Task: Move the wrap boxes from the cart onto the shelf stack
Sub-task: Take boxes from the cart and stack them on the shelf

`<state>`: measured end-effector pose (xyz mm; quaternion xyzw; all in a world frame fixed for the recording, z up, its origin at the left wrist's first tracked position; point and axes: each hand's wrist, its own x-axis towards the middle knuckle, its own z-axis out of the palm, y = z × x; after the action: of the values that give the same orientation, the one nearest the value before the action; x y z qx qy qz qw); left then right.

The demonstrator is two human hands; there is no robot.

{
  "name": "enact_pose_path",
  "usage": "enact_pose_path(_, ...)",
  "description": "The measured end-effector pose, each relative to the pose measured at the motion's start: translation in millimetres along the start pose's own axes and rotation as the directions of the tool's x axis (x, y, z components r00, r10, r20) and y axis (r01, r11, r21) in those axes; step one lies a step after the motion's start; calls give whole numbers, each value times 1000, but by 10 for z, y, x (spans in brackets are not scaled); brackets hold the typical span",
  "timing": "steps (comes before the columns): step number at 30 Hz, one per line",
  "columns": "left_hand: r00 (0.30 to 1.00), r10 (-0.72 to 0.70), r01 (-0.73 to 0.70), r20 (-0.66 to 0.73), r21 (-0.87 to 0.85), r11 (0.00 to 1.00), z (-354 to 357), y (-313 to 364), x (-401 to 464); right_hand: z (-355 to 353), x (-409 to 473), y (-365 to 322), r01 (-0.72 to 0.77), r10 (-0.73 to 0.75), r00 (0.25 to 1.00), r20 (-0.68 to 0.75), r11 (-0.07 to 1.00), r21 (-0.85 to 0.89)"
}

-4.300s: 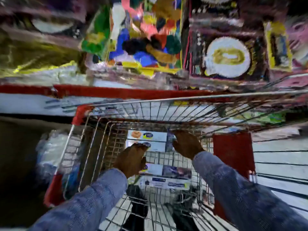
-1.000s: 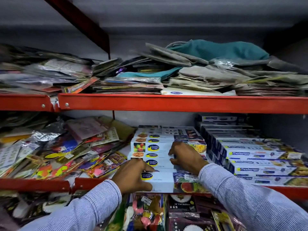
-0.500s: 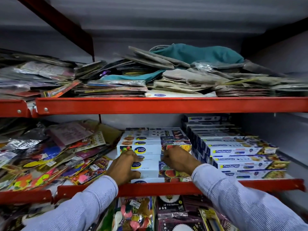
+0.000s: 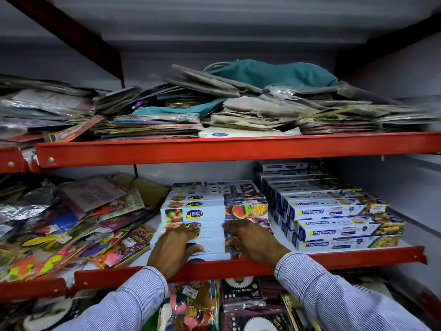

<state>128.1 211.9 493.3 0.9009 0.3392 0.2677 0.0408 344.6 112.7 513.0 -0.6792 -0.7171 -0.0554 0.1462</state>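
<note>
Wrap boxes [image 4: 216, 215] sit in a stepped stack on the middle shelf [image 4: 358, 258], between a heap of bright party packets [image 4: 78, 235] and a second stack of blue boxes [image 4: 334, 211]. My left hand [image 4: 175, 246] and right hand [image 4: 249, 240] both lie flat and open on the front, lower boxes, palms down, gripping nothing. I judge this to be the placing step: the boxes under my palms are down on the stack and I am squaring them against those behind. Next I would lift both hands clear without dragging the front row over the red shelf lip, then go back to the cart, which is out of view. The boxes are long, flat, white cartons with fruit pictures and a blue and yellow logo, lying lengthwise, each row stepped slightly back.
</note>
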Motion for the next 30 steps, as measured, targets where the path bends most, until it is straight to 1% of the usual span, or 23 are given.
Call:
enact_pose_path(5,1000,4,-4,4,17,1000,10,38,10,7,1,43,-22,21,999,37,1000,7)
enact_pose_path(12,1000,3,-4,13,27,1000,29,89,19,1,-4,97,-36,36,998,45,999,3)
enact_pose_path(17,999,-1,0,47,23,1000,70,27,7,-9,-14,72,-51,52,996,67,999,-6)
enact_pose_path(20,999,-11,7,52,88,996,73,50,-25,-54,-68,21,-34,38,996,75,998,-51)
enact_pose_path(22,1000,9,-10,3,154,988,68,87,-71,-102,-128,-3,-19,21,999,32,997,-80)
enact_pose_path(24,996,72,-59,-61,192,980,19,146,-259,-129,-268,-98,0,-1,1000,-22,997,-75)
enact_pose_path(26,985,139,-117,-104,191,975,21,239,-575,-57,-497,-214,16,-20,998,-55,997,-71)
enact_pose_path(28,978,175,-156,-110,164,974,66,329,-925,31,-766,-336,20,-24,995,-94,999,-43)
enact_pose_path(30,985,155,-144,-80,133,981,158,384,-1281,177,-1047,-433,26,-26,994,-102,1000,-8)
